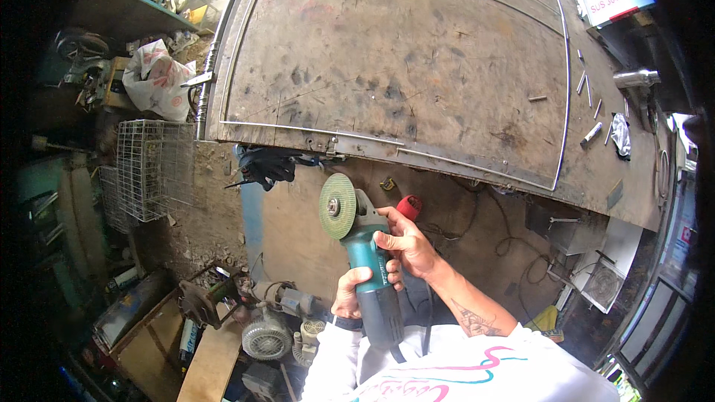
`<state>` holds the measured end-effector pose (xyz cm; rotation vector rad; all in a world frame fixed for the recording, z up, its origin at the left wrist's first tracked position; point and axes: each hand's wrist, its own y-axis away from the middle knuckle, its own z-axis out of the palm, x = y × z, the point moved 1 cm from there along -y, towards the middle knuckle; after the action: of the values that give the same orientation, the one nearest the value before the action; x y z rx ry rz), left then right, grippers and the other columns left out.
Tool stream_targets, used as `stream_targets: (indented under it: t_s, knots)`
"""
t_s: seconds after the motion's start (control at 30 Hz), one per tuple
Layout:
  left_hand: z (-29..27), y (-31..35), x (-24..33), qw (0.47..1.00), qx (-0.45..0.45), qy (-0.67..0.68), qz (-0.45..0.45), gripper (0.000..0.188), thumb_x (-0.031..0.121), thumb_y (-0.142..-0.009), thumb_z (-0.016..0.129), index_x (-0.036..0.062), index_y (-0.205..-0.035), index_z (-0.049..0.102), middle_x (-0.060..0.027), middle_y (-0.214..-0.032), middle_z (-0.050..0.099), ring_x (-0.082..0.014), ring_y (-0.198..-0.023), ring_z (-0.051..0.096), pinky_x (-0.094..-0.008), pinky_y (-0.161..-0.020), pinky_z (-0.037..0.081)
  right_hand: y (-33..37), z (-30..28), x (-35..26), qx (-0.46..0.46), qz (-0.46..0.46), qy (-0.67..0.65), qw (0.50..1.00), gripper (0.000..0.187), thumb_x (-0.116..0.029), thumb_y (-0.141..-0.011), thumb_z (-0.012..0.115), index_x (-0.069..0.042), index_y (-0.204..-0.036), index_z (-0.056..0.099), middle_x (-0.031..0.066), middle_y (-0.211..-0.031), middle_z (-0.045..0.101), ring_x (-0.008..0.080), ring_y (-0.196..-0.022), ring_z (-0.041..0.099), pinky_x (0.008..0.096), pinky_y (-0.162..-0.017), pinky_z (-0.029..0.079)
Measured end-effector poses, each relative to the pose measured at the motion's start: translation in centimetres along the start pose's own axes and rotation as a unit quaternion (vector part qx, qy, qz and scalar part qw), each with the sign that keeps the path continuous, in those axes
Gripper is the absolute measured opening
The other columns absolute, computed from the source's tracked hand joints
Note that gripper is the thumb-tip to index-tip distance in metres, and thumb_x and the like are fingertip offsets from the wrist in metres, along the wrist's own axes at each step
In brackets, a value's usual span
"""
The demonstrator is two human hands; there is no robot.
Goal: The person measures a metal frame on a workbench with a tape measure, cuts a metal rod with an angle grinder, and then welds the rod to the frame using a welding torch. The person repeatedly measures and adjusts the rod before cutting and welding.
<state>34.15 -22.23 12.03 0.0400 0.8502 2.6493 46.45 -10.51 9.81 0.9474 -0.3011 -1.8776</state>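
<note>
Fingers of the left hand [350,294] wrap closed around the teal angle grinder [365,260] body. The right hand [406,242] curls its fingers over the grinder's neck, near the red side handle [408,206]. The green disc [337,206] points toward eleven o'clock, just below the large metal worktable [402,59] at twelve o'clock.

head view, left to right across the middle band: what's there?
Wire cage → black glove → green grinding disc → right hand on the teal grinder → white fan.
</note>
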Motion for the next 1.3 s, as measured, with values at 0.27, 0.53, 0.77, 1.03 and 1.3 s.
stream_targets:
  t_s: [0.27, 0.53, 0.77, 1.03, 1.3]
  knots:
    - [2.8, -0.7, 1.3, 0.955, 0.177, -0.231, 0.063, 0.052, 0.019, -0.087, 0.08, 0.0017, -0.13, 0.056, -0.01, -0.112, 0.066, -0.0194, -0.095, 0.067, -0.0375, -0.087, 0.057, -1.0, -3.5, -3.0, 0.105, -0.157, 0.342, 0.92, 0.045, -0.03, -0.099, 0.081, -0.005, -0.133, 0.066, 0.0125, -0.132, 0.069, 0.0142, -0.113, 0.068, 0.0354, -0.094, 0.057]
    - [0.5, -4.9, 4.3, 0.623, 0.409, -0.614, 0.26, 0.063, 0.024, -0.074, 0.086, 0.0, -0.124, 0.056, -0.0167, -0.102, 0.073, -0.0327, -0.092, 0.071, -0.0442, -0.087, 0.056, -4.0, -13.4, -10.4, 0.246, -0.339, 0.74, 0.526, 0.019, -0.016, -0.09, 0.077, -0.005, -0.105, 0.073, 0.012, -0.108, 0.063, 0.0338, -0.105, 0.063, 0.0448, -0.093, 0.049]
    - [1.2, -5.5, 4.9, 0.579, 0.411, -0.649, 0.274, 0.063, 0.024, -0.073, 0.085, -0.0007, -0.121, 0.054, -0.0197, -0.099, 0.072, -0.0361, -0.09, 0.071, -0.0461, -0.086, 0.056, -3.4, -12.5, -10.7, 0.2, -0.388, 0.709, 0.554, 0.014, -0.01, -0.096, 0.07, -0.007, -0.109, 0.066, 0.0097, -0.102, 0.064, 0.0352, -0.097, 0.066, 0.0461, -0.083, 0.053]
    - [3.9, -6.9, 4.6, 0.565, 0.391, -0.673, 0.275, 0.065, 0.024, -0.073, 0.086, -0.0011, -0.122, 0.051, -0.0234, -0.1, 0.071, -0.0418, -0.092, 0.071, -0.0485, -0.086, 0.055, -1.2, -10.7, -11.2, 0.157, -0.385, 0.615, 0.67, 0.01, -0.01, -0.094, 0.077, -0.009, -0.103, 0.075, 0.008, -0.093, 0.071, 0.0323, -0.081, 0.071, 0.0413, -0.071, 0.057]
    - [3.9, -8.2, 4.2, 0.535, 0.384, -0.702, 0.27, 0.066, 0.024, -0.073, 0.086, -0.0003, -0.123, 0.051, -0.026, -0.103, 0.07, -0.0477, -0.097, 0.069, -0.0521, -0.088, 0.053, -1.2, -10.9, -10.7, 0.158, -0.357, 0.615, 0.685, 0.008, -0.012, -0.093, 0.077, -0.01, -0.101, 0.076, 0.006, -0.094, 0.07, 0.031, -0.081, 0.072, 0.0409, -0.07, 0.058]
